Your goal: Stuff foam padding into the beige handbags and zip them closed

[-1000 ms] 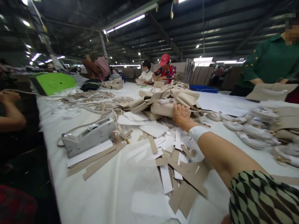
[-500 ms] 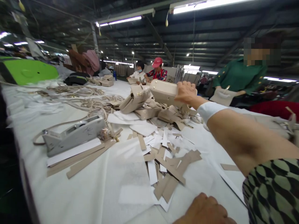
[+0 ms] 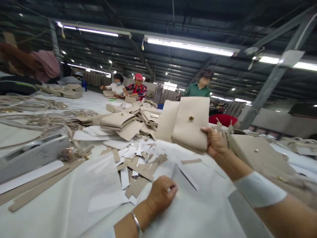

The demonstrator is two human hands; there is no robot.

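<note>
1. Spreading across the view, a white table (image 3: 49,211) bears the bags, tools and offcuts
2. Beyond it are three co-workers, the one in green (image 3: 195,89) partly hidden by the held bag
3. A pile of bags (image 3: 119,120) sits mid-table, behind and left of the held bag, with straps (image 3: 37,102) heaped further left
4. Another bag (image 3: 257,148) lies at right, just beside the right forearm
5. The held bag (image 3: 190,125) stands nearly upright, stud facing the camera; whether its bottom touches the table, I cannot tell
6. A tape dispenser (image 3: 42,152) is at far left, strips (image 3: 47,181) along its near side
7. The right hand (image 3: 215,140) grips the held bag's lower right edge, thumb in front
8. The left hand (image 3: 162,193) has its fingers curled in
9. Scraps (image 3: 138,173) clutter the way between the left hand and the pile
</note>
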